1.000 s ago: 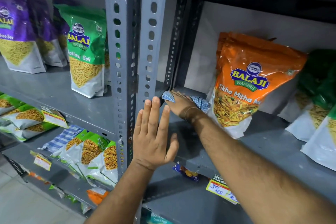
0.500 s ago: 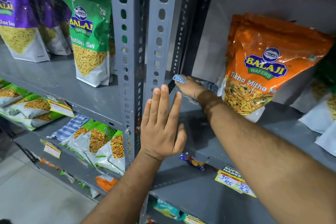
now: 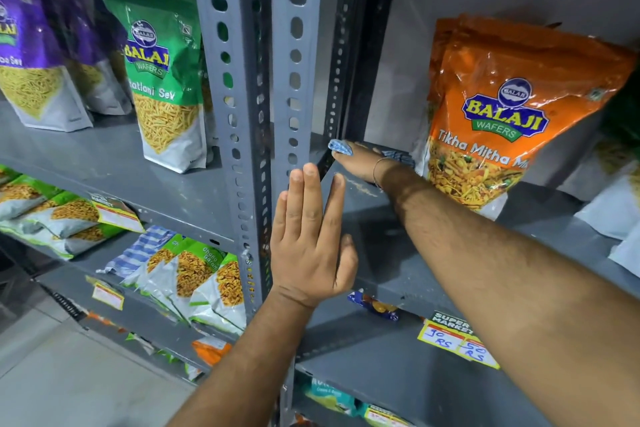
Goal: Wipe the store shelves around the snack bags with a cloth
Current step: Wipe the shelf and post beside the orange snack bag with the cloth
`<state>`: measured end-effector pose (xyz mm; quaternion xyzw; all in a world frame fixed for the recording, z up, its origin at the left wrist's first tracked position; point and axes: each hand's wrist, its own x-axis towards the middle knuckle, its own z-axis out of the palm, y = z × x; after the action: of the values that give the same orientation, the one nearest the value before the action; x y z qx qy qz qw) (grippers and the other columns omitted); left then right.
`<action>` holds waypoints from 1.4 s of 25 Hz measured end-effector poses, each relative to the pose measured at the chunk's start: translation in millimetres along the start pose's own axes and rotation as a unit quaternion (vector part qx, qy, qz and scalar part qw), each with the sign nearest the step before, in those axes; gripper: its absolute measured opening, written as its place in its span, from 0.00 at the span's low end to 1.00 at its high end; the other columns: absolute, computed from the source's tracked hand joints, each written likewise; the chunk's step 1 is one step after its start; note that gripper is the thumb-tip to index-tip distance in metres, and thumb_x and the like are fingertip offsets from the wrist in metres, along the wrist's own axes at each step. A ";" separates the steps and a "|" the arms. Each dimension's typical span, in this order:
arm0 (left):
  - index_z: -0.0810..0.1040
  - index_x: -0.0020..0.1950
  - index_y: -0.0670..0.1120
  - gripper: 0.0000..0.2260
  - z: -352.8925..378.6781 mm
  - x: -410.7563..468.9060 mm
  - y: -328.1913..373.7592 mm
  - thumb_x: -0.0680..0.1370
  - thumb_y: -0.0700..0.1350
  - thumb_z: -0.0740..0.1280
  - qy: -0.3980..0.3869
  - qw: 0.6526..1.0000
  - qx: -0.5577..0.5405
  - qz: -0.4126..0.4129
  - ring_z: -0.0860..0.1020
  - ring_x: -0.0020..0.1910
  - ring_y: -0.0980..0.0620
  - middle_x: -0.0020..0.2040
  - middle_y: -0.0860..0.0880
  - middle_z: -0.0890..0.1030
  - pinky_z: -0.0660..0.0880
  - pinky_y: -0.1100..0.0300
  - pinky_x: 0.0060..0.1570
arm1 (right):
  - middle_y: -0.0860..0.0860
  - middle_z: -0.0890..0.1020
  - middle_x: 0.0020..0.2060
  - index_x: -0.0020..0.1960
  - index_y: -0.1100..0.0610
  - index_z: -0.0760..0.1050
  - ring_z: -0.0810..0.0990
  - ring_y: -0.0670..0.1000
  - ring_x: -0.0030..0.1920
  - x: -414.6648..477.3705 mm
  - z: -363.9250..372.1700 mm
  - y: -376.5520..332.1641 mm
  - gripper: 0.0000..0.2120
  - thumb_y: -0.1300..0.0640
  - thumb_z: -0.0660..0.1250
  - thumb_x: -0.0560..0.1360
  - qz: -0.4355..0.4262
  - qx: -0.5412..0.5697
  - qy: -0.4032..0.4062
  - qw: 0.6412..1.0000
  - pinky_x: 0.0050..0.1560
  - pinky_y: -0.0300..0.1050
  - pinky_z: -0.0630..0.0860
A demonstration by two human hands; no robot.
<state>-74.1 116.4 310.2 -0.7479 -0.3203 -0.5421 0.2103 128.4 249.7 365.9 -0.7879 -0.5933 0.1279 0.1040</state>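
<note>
My right hand [image 3: 360,163] reaches deep into the back left corner of the grey shelf [image 3: 398,253] and presses a blue-and-white checked cloth [image 3: 341,148] flat against it; cloth edges show on both sides of the hand. An orange snack bag [image 3: 502,107] stands just right of that hand, nearly touching my wrist. My left hand [image 3: 311,236] is held flat, fingers straight, next to the perforated grey upright [image 3: 294,80] at the shelf's front edge, holding nothing.
A green snack bag [image 3: 166,80] and purple bags [image 3: 31,45] stand on the left shelf. Lower shelves hold flat green-and-white packets [image 3: 194,274] and a second checked cloth [image 3: 138,250]. Yellow price tags [image 3: 457,343] hang on the shelf edge. White-bottomed bags [image 3: 613,204] crowd the far right.
The view has shifted slightly closer and upward. My right hand with the cloth has stayed in the back corner, nudging a little left. My left hand keeps its flat pose by the upright.
</note>
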 end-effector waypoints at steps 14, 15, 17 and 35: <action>0.60 0.82 0.39 0.33 -0.7 1.3 0.4 0.77 0.49 0.56 -0.001 1.000 0.016 -0.002 0.48 0.85 0.40 0.86 0.40 0.45 0.46 0.46 0.84 | 0.46 0.52 0.82 0.81 0.43 0.52 0.47 0.50 0.82 -54.6 -6.4 -14.3 0.31 0.33 0.45 0.81 -0.073 -0.068 -0.044 0.994 0.79 0.56 0.38; 0.60 0.82 0.39 0.33 -0.6 0.7 0.3 0.77 0.48 0.56 0.001 1.000 0.015 0.000 0.48 0.85 0.40 0.86 0.40 0.45 0.46 0.46 0.84 | 0.47 0.50 0.82 0.81 0.44 0.50 0.44 0.51 0.82 -55.3 -13.0 -14.8 0.33 0.31 0.44 0.80 -0.048 -0.071 -0.048 0.995 0.77 0.57 0.36; 0.60 0.82 0.40 0.33 -0.5 0.5 -0.1 0.77 0.48 0.56 0.003 1.000 0.013 0.003 0.47 0.85 0.40 0.86 0.40 0.45 0.46 0.46 0.84 | 0.47 0.48 0.82 0.82 0.45 0.48 0.41 0.52 0.81 -60.3 -20.4 -14.3 0.35 0.30 0.44 0.80 -0.011 -0.042 -0.048 0.998 0.77 0.54 0.36; 0.59 0.83 0.42 0.32 -0.7 -1.7 -3.1 0.78 0.49 0.55 -0.001 1.000 -0.013 -0.008 0.48 0.85 0.40 0.86 0.41 0.45 0.47 0.45 0.83 | 0.43 0.47 0.81 0.82 0.44 0.45 0.40 0.42 0.80 -93.8 8.0 -17.0 0.39 0.28 0.44 0.76 -0.102 -0.013 -0.057 0.993 0.80 0.54 0.38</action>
<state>-77.1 117.7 308.7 -0.7487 -0.3194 -0.5469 0.1958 85.7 164.3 371.1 -0.7159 -0.6774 0.1533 0.0719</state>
